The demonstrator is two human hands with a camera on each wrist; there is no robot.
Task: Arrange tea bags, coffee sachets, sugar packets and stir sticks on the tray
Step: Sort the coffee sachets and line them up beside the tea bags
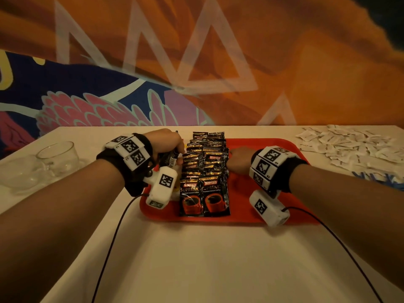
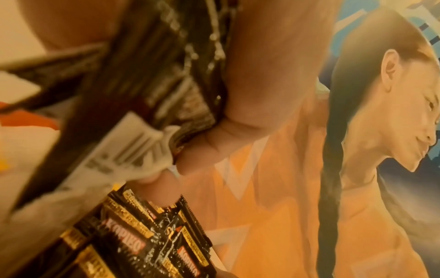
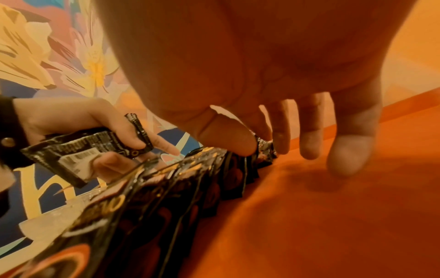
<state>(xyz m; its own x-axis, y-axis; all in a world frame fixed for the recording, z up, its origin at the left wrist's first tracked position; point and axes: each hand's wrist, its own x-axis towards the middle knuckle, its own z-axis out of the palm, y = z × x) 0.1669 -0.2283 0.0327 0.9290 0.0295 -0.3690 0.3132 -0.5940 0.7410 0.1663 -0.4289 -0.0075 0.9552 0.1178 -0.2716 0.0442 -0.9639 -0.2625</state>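
Note:
A red tray (image 1: 273,149) sits mid-table with two overlapping rows of black coffee sachets (image 1: 204,171) running front to back along its left half. My left hand (image 1: 178,154) hovers at the left of the rows and grips a small bundle of coffee sachets (image 3: 95,148), barcode side showing. My right hand (image 1: 229,159) is at the right edge of the rows. In the right wrist view its thumb (image 3: 226,139) and forefinger pinch the edge of one sachet (image 3: 263,148) in the row, while the other fingers hang straight over the bare tray (image 3: 333,206).
A heap of white sugar packets (image 1: 354,145) lies at the back right of the white table. Glass cups (image 1: 58,158) stand at the left. The tray's right half is bare red. Black cables trail from both wrist cameras toward the front edge.

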